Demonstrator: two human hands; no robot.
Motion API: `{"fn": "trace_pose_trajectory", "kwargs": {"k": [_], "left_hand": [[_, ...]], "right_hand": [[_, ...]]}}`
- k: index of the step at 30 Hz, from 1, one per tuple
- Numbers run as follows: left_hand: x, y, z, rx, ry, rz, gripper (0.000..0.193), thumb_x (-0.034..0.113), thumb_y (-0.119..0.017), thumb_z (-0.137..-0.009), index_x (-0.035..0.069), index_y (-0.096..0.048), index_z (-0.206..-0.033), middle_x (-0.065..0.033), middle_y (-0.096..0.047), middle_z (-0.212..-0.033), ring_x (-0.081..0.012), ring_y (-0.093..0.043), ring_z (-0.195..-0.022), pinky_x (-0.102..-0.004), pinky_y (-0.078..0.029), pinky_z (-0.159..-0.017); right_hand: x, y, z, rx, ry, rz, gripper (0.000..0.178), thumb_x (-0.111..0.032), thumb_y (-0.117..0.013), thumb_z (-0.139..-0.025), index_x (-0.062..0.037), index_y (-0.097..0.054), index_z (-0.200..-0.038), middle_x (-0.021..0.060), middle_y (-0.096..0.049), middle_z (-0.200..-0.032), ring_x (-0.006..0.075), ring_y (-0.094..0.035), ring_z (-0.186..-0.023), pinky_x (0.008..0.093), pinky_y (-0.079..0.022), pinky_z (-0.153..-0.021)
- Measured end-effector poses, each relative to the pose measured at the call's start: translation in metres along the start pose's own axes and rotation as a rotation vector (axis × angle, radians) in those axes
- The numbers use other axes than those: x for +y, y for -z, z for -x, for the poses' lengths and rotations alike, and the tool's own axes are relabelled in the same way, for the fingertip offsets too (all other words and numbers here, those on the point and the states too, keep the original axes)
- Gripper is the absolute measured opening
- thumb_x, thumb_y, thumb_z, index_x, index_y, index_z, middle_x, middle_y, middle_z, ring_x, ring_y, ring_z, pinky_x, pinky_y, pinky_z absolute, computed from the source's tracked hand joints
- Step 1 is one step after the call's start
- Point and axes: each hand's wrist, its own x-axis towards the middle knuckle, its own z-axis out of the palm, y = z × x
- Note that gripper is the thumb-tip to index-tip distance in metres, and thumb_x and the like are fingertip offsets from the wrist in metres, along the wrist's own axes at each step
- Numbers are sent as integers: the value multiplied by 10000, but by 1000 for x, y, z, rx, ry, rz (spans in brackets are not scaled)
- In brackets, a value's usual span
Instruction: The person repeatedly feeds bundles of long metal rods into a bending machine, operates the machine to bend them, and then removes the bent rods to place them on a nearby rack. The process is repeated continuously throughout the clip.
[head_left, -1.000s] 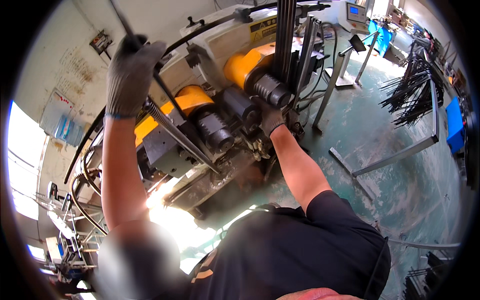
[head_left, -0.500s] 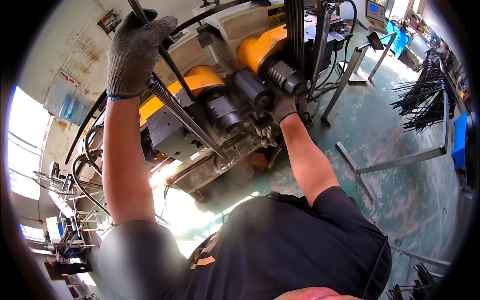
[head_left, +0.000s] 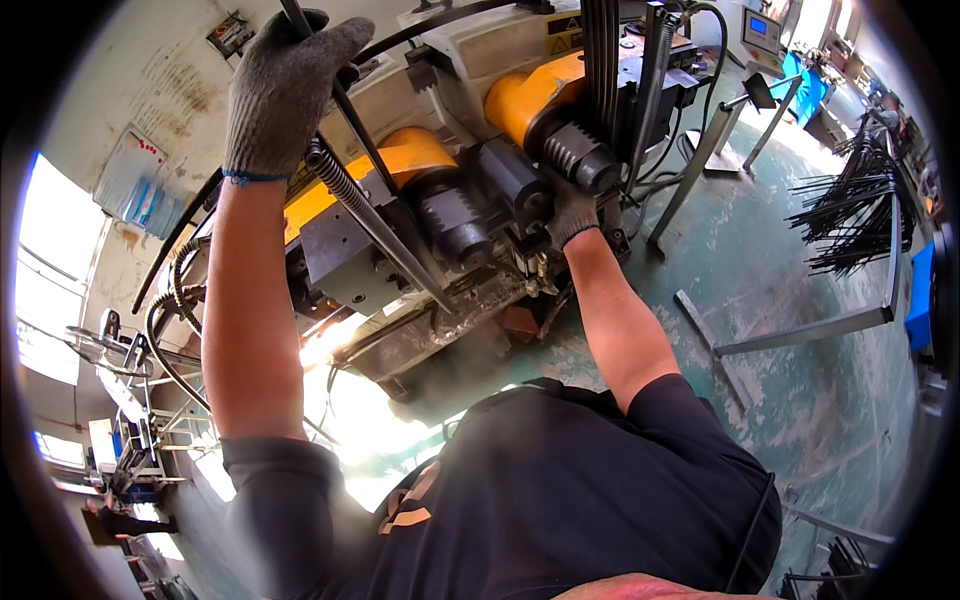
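My left hand (head_left: 285, 100), in a grey knitted glove, is raised at the upper left, its fingers wrapped round a long thin dark metal rod (head_left: 362, 138). The rod slants down toward a machine with yellow housings (head_left: 415, 155). In the middle of the machine my right hand (head_left: 574, 212), also gloved, reaches in beside a dark cylindrical block (head_left: 515, 182). Its fingers are hidden behind that block and the ridged right roller (head_left: 578, 158), so any grip cannot be made out. Left of the block sits a second ridged roller (head_left: 452, 222).
A spring-wrapped bar (head_left: 370, 228) slants across the machine's left front. Upright dark rods (head_left: 600, 60) stand behind the right roller. On the right, a metal frame (head_left: 805, 330) stands on the green floor near a bundle of black rods (head_left: 850, 225). A control box (head_left: 760, 30) is at the far right.
The whole scene has shifted slightly to the right in the picture. Both hands keep about the same places against the machine, the left one still round the rod.
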Motion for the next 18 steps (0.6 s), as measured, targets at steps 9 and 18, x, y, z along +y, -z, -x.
{"fn": "trace_pose_trajectory", "kwargs": {"k": [9, 18], "left_hand": [[61, 8, -7, 281, 68, 222, 231, 214, -687, -942, 6, -681, -1043, -77, -653, -861, -190, -653, -766, -324, -536, -718], [69, -8, -4, 298, 224, 468, 252, 153, -707, -911, -23, -631, -1076, -91, -635, -866, -197, -630, -738, -339, -520, -708]], "right_hand": [[-104, -37, 19, 246, -533, -434, 292, -268, -790, -880, -138, -708, -1128, 55, -658, -939, 195, -633, -713, 436, -475, -491], [-104, -28, 18, 374, -491, -458, 238, -133, -810, -868, -104, -700, -1077, 40, -688, -921, 191, -661, -685, 335, -570, -575]]}}
